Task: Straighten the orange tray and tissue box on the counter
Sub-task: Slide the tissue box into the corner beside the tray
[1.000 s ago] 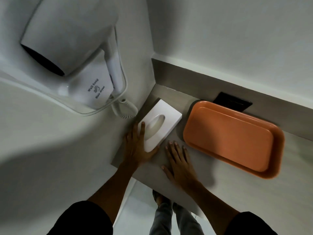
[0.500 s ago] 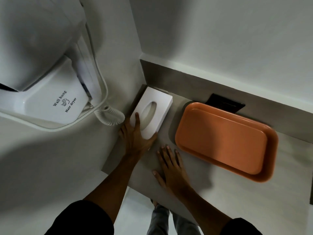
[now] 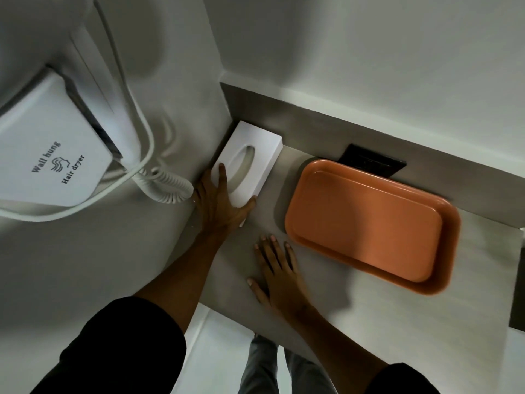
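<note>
One tissue box (image 3: pixel 250 163) lay in the far left corner of the surface (image 3: pixel 355 322), its long left side close along the side wall and its far end close to the low back ledge. It was white, with one oval slot in its top. The left hand (image 3: pixel 220 206) was on its near end: the thumb lay against the near right corner, one finger rested on top beside the slot, and the other fingers went down the side by the wall, so the grip was closed loosely on the box.

One orange tray (image 3: pixel 369 231) sat to the right of the box, apart from it, with a strip of bare surface between them. The tray lay slightly askew, its long sides running down toward the right. Its far edge was near the back ledge and just in front of a dark plate (image 3: pixel 372 163) set in that ledge. Nothing lay in the tray.

The right hand (image 3: pixel 279 275) lay flat on the surface, fingers spread, holding nothing, between the box and the tray and near the front edge. Bare surface stretched out in front of the tray and to its right.

On the left wall hung one hair dryer (image 3: pixel 54 155) with a coiled cord (image 3: pixel 167 186) that drooped near the left hand.
</note>
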